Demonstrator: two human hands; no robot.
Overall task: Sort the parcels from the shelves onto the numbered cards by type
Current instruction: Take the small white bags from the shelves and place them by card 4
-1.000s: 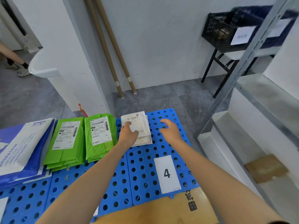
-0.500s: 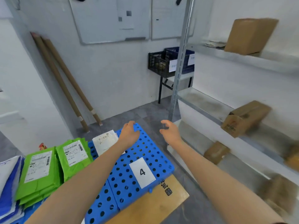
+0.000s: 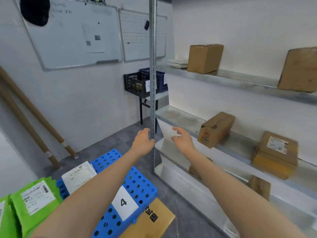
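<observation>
Your left hand [image 3: 143, 142] hangs at the shelf post [image 3: 152, 66], your right hand [image 3: 182, 140] by the middle shelf [image 3: 180, 117], both empty with fingers relaxed. Card 4 [image 3: 124, 202] sits near the blue board [image 3: 137, 184]'s right edge.

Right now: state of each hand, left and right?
Left hand: open, fingers relaxed, holding nothing.
Right hand: open, fingers spread, holding nothing.

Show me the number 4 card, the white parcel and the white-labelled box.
number 4 card [image 3: 124, 202]: head view, printed digit.
white parcel [image 3: 78, 176]: head view, labelled face.
white-labelled box [image 3: 277, 145]: head view, its label.
</observation>
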